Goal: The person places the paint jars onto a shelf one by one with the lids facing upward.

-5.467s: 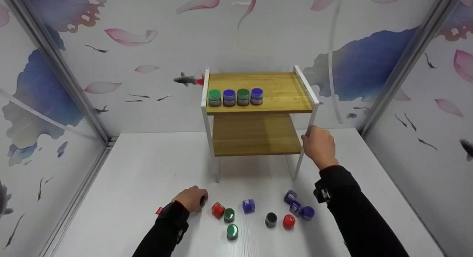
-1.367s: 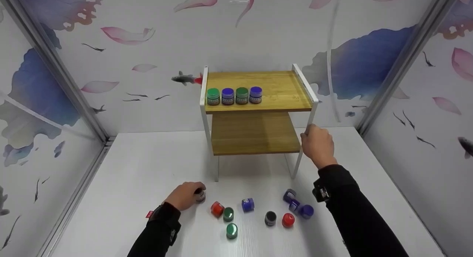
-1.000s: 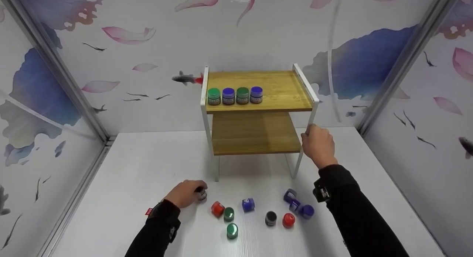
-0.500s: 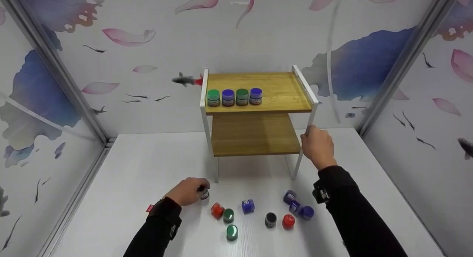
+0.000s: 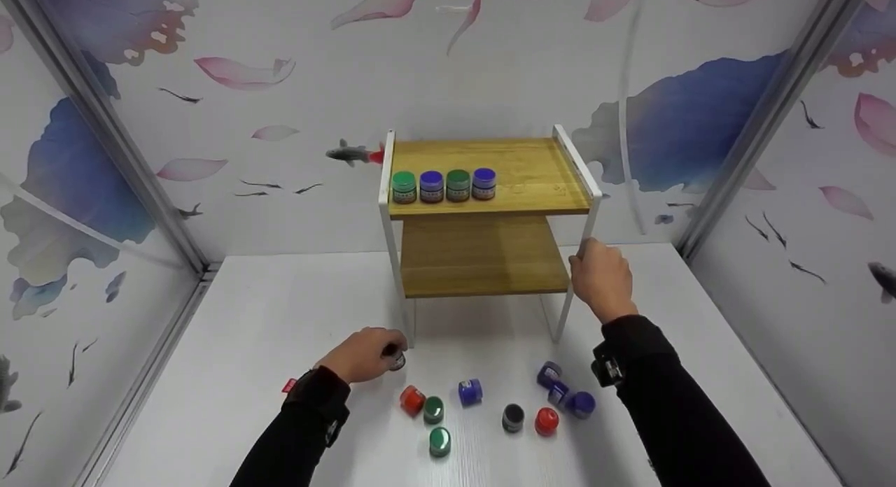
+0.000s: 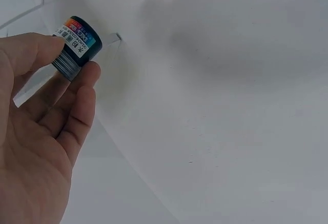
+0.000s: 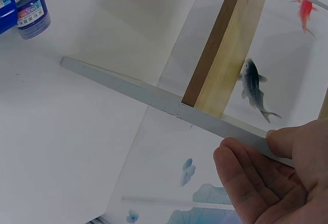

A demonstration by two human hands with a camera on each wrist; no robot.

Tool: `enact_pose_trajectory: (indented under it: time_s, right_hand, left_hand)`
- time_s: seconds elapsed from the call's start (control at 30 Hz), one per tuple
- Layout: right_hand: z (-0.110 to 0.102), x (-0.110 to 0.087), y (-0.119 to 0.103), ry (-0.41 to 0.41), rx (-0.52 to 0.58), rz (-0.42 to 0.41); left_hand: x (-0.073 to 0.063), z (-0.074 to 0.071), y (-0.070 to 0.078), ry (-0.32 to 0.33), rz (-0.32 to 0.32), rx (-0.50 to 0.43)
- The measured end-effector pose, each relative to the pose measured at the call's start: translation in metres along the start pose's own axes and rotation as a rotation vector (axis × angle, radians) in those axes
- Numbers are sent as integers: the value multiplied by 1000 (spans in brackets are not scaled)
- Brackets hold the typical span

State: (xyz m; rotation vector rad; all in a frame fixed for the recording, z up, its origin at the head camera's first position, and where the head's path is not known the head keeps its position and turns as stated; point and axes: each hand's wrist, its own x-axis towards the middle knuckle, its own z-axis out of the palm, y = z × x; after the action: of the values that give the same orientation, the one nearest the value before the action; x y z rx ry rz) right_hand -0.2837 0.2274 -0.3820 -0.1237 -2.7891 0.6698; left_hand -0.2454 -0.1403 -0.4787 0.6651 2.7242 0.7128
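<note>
My left hand (image 5: 364, 354) pinches a small dark paint jar (image 6: 78, 44) between thumb and fingertips, close to the front left leg of a two-tier shelf (image 5: 539, 172). The jar has a rainbow-coloured label and is tilted in the left wrist view. My right hand (image 5: 602, 277) grips the shelf's white right leg (image 7: 128, 89), beside the lower board (image 5: 486, 256). Several paint jars stand in a row at the left front of the top board: a light green-lidded jar (image 5: 404, 187), a dark green-lidded one (image 5: 458, 185), and blue-lidded ones (image 5: 432, 186) between and beside them.
Loose jars lie or stand on the white table (image 5: 280, 298): an orange-red one (image 5: 412, 400), two green ones (image 5: 439, 441), a blue one (image 5: 470, 392), a black one (image 5: 513, 418), a red one (image 5: 547, 421). A blue cluster (image 5: 558, 393) sits at right. Patterned walls (image 5: 490, 74) enclose the table.
My left hand, low on the table earlier, has moved right and farther back with the dark jar, toward the shelf's left leg. My right hand keeps its grip on the leg.
</note>
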Motion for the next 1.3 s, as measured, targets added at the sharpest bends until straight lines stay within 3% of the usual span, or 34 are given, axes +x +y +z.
enact_pose_trajectory:
  time_s: [0.27, 0.83, 1.0, 1.17, 1.3]
  right_hand:
    - [2, -1, 2, 34, -6, -36]
    - [-1, -1, 1, 10, -14, -5]
    - [-1, -1, 0, -4, -13, -4]
    - [-1, -1, 0, 12, -14, -17]
    - [-1, -1, -1, 12, -16, -14]
  left_hand:
    - [7, -10, 20, -53, -20, -35]
    - [26, -44, 76, -144, -65, 90]
    - [33, -54, 94, -183, -31, 112]
    - [39, -63, 109, -176, 28, 171]
    - [41, -67, 119, -173, 34, 195]
